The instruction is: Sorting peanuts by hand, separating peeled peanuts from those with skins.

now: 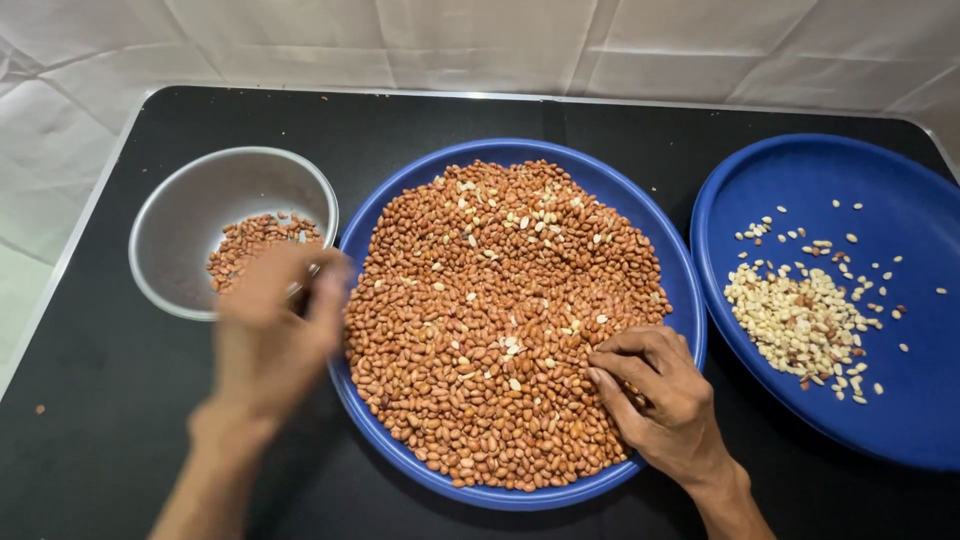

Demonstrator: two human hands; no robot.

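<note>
A big blue plate (pixel 672 255) in the middle is heaped with red-brown skinned peanuts (pixel 480 330), a few pale skinless ones among them. My right hand (pixel 655 395) rests on the heap's right side, fingers curled and pinching at the nuts. My left hand (pixel 270 330) is blurred with motion, hovering between the plate's left rim and a grey metal bowl (pixel 190 215); whether it holds nuts cannot be told. The bowl holds a small pile of red-brown peanuts (pixel 255 240).
A second blue plate (pixel 800 170) at the right carries a patch of pale skinless peanuts (pixel 800 320). Everything stands on a black table (pixel 100 420) with a metal edge, and a white cloth (pixel 500 40) lies behind it.
</note>
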